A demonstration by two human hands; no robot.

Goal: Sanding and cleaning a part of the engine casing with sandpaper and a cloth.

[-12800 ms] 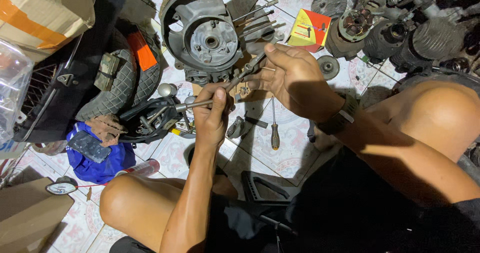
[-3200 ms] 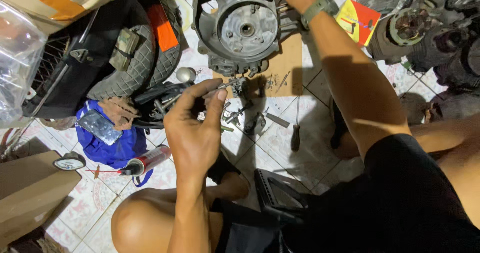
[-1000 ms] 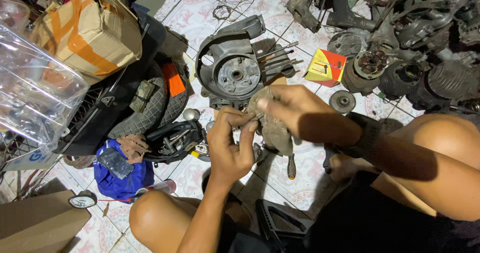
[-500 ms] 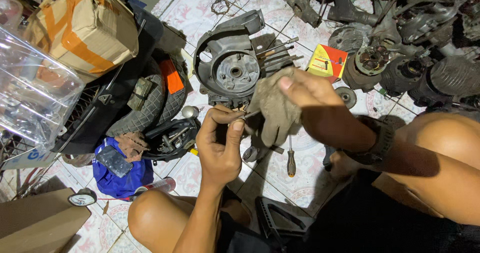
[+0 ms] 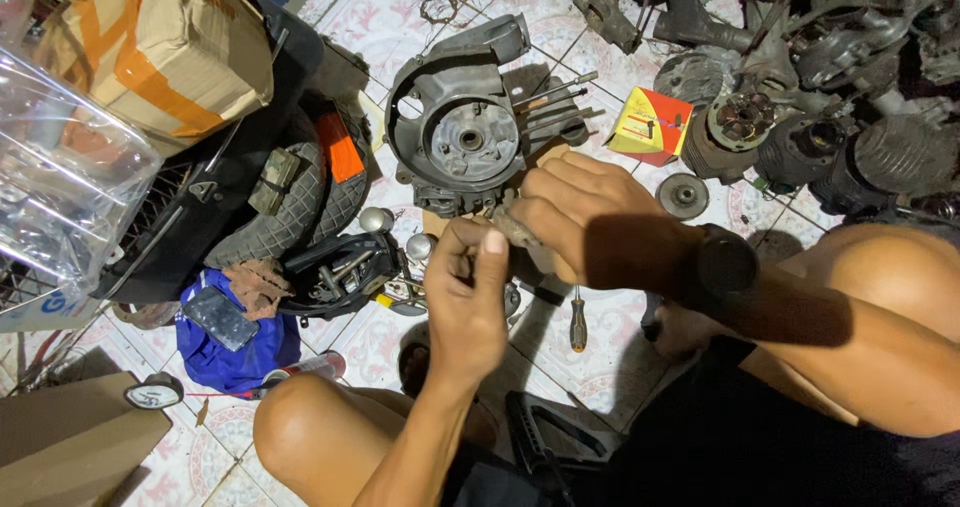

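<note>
1. Head view: the left hand (image 5: 468,302) is raised over the tiled floor (image 5: 370,7), its fingers pinched narrow around a small metal part (image 5: 478,235), of which only a little shows.
2. The right hand (image 5: 585,225) is closed around a grey rag (image 5: 518,233), which is pressed against that part; the two hands meet just in front of the engine casing (image 5: 468,132).
3. The casing is seen lying on the floor, its studs (image 5: 555,102) pointing right toward a red and yellow box (image 5: 650,127).
4. A screwdriver (image 5: 577,317) is left on the tiles just below the hands; a tyre (image 5: 295,207) and a blue cloth (image 5: 235,342) lie to the left.
5. Judged from the grip, the wiping is best done with the part held firmly at one end and turned slowly, so every face is reached and nothing is dropped among the clutter.
</note>
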